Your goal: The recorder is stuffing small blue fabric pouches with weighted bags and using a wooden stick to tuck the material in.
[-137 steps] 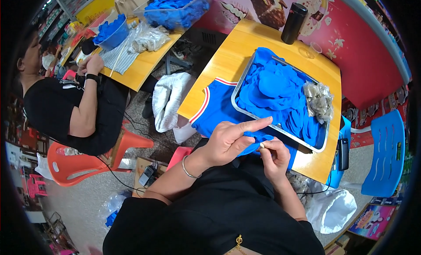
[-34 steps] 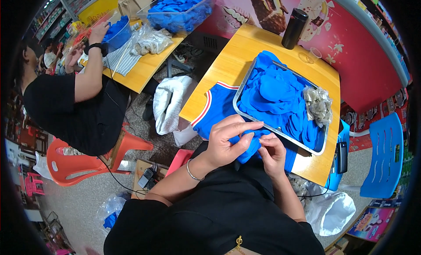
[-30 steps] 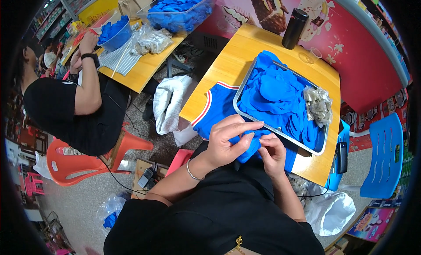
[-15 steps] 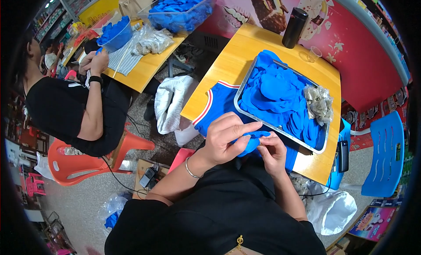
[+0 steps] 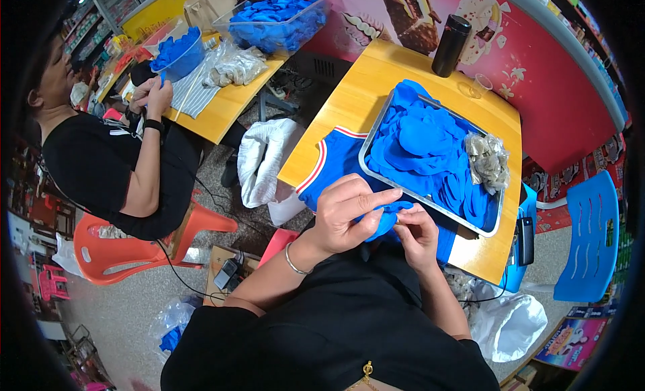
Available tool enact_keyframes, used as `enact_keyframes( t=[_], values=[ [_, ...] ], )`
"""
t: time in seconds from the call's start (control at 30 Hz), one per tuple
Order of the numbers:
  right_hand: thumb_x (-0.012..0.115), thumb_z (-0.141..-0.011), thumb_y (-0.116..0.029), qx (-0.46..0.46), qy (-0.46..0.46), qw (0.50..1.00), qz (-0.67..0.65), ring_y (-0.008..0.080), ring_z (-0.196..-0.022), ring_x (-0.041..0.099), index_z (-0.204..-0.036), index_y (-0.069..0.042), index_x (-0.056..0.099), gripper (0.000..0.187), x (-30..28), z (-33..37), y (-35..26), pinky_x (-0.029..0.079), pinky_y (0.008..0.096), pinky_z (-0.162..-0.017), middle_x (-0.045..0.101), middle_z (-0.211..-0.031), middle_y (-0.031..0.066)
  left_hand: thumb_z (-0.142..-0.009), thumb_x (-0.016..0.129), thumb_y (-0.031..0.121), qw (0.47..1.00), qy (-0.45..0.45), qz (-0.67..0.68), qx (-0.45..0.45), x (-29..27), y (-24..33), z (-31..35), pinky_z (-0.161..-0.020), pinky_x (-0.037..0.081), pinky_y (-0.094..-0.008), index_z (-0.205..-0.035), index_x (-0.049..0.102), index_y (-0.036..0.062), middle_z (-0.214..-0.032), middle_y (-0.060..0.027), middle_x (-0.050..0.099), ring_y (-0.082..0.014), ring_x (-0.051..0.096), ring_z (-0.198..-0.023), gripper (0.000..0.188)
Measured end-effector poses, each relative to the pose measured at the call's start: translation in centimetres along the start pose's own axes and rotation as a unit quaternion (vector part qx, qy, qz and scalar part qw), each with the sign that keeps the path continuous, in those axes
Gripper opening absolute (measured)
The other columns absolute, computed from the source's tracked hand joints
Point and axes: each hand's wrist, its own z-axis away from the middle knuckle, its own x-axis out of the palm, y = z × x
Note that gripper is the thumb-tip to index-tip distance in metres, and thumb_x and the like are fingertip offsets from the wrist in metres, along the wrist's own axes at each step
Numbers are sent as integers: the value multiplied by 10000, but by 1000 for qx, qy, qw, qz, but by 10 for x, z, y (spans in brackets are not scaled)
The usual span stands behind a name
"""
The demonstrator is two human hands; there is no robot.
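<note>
Between my two hands is a small blue fabric piece (image 5: pixel 384 224), bunched up in front of my chest. My left hand (image 5: pixel 346 209), with a silver bangle at the wrist, pinches it with the index finger reaching across the top. The fingertips of my right hand (image 5: pixel 418 235) are closed on its right edge. Just beyond them stands a metal tray (image 5: pixel 430 197) heaped with flat blue fabric pieces (image 5: pixel 423 139). A clear bag of greyish-brown small items (image 5: pixel 488 161) lies on the tray's right side. Under my hands spreads a blue cloth with red-and-white trim (image 5: pixel 334 164).
A black bottle (image 5: pixel 451 46) and a clear cup (image 5: pixel 480 86) stand at the table's back. To the left, a seated co-worker (image 5: pixel 101 162) handles something blue at another table with a blue basin (image 5: pixel 181 58) and a clear bin (image 5: pixel 275 25). A blue chair (image 5: pixel 586 236) is at right.
My hands stay almost in place, still gripping the blue fabric piece. The co-worker at left has raised and turned their head, and their hands have shifted slightly right.
</note>
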Motion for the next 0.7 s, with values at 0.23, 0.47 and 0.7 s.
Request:
enact_keyframes(
  t=[0.23, 0.47, 0.7],
  values=[
    [614, -747, 78, -9, 4, 1000, 8, 144, -789, 533, -907, -20, 593, 189, -1, 0, 2, 424, 238, -682, 545, -882, 75, -758, 563, 83, 1000, -3, 7, -12, 2, 0, 0, -504, 393, -283, -981, 664, 14, -634, -67, 531, -181, 480, -536, 254],
    [600, -759, 62, -8, -12, 1000, 3, 167, -767, 549, -919, -11, 600, 176, -4, -1, -1, 430, 256, -675, 572, -852, 91, -843, 612, 263, 981, -25, 148, -122, 4, 2, 3, -511, 407, -243, -981, 650, -25, -700, -84, 612, -138, 543, -566, 321],
    [577, -780, 41, 9, -41, 999, 15, 181, -766, 559, -954, 5, 609, 181, -5, -3, -10, 433, 265, -678, 588, -860, 107, -894, 525, 295, 965, -90, 183, -168, -4, 1, 3, -669, 424, -238, -1014, 647, 10, -790, -70, 598, -148, 537, -719, 333]
  ],
)
